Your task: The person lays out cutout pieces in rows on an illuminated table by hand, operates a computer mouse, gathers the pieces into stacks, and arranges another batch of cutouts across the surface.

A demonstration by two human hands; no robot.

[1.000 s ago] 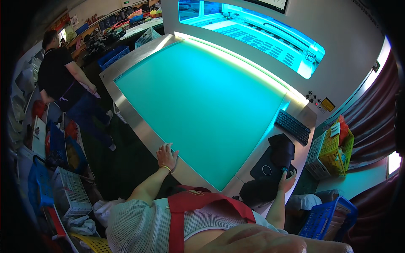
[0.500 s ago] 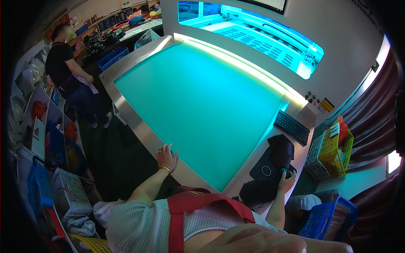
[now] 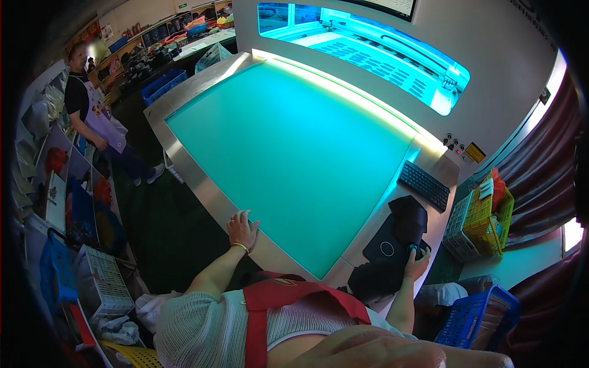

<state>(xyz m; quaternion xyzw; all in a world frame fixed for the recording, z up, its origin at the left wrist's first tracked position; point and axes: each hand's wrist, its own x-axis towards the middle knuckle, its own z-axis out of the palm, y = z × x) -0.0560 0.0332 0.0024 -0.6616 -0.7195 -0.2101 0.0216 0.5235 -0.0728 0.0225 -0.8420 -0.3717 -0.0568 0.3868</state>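
Observation:
My left hand (image 3: 243,230) lies open with fingers stretched out on the pale near-left border of the machine's table (image 3: 202,202). Its fingertips reach the edge of a large flat teal-lit panel (image 3: 294,159). At the right, my right hand (image 3: 418,264) curls over a small dark computer mouse (image 3: 414,248), which is partly hidden by the fingers. The mouse rests at the side of a black mat (image 3: 379,245) with a white ring mark. Dark folded pieces (image 3: 409,218) lie on the mat's far end, and a black bundle (image 3: 374,279) sits at its near side.
A black keyboard (image 3: 424,186) lies farther along the right border. Behind the panel, a machine window (image 3: 368,58) glows blue over rows of dark shapes. Yellow (image 3: 491,224) and blue baskets (image 3: 469,319) stand right. At left are a person (image 3: 95,116) and a white crate (image 3: 105,279).
The person at the left has turned toward me, and the front of a light apron now shows. Both my hands stay where they were.

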